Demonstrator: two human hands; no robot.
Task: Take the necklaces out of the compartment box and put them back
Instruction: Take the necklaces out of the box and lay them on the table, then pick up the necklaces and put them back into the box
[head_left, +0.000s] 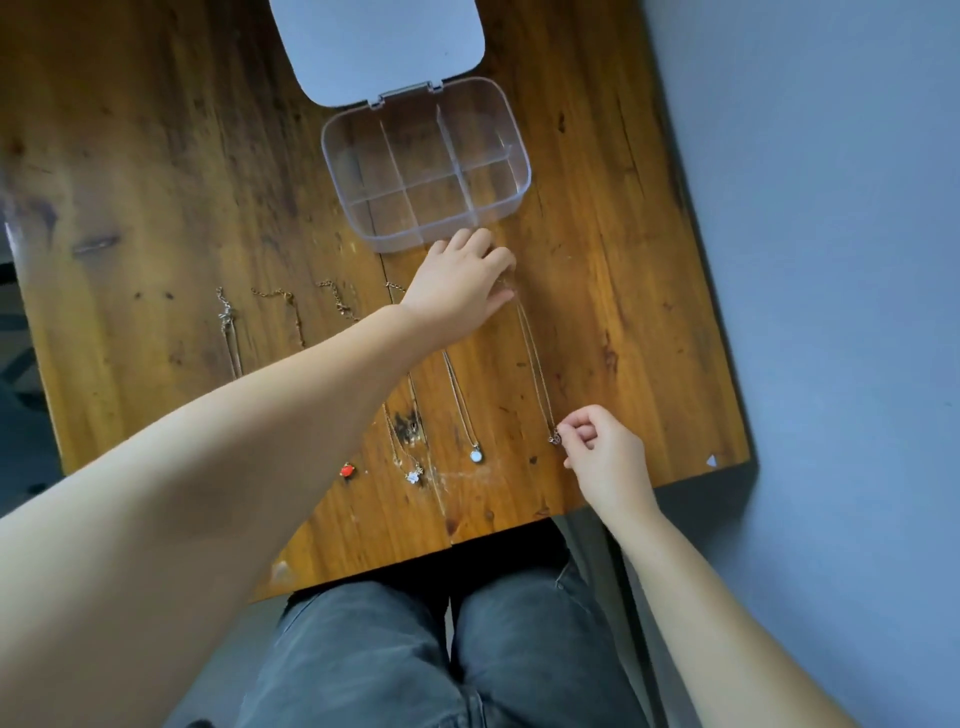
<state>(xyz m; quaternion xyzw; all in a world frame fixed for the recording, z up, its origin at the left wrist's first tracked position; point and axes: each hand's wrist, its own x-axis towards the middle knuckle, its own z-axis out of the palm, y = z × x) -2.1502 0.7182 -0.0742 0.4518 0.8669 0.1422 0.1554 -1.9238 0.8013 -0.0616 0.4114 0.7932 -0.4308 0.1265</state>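
A clear plastic compartment box (519, 182) lies open on the wooden table, its compartments empty and its lid (379, 47) flat behind it. Several necklaces lie stretched in a row in front of it. The rightmost necklace (535, 364) is held at both ends. My left hand (460, 283) pinches its clasp end just in front of the box. My right hand (602, 452) pinches its pendant near the table's front edge. Beside it lie a necklace with a white round pendant (476, 456), one with a flower pendant (414, 475) and one with a red pendant (347, 471). My left forearm covers parts of the chains.
The wooden table (156, 182) ends at its right edge near a blue-grey wall (831, 208). Two more chains (228, 332) lie at the left of the row. My knees in grey jeans (415, 649) sit below the table's front edge.
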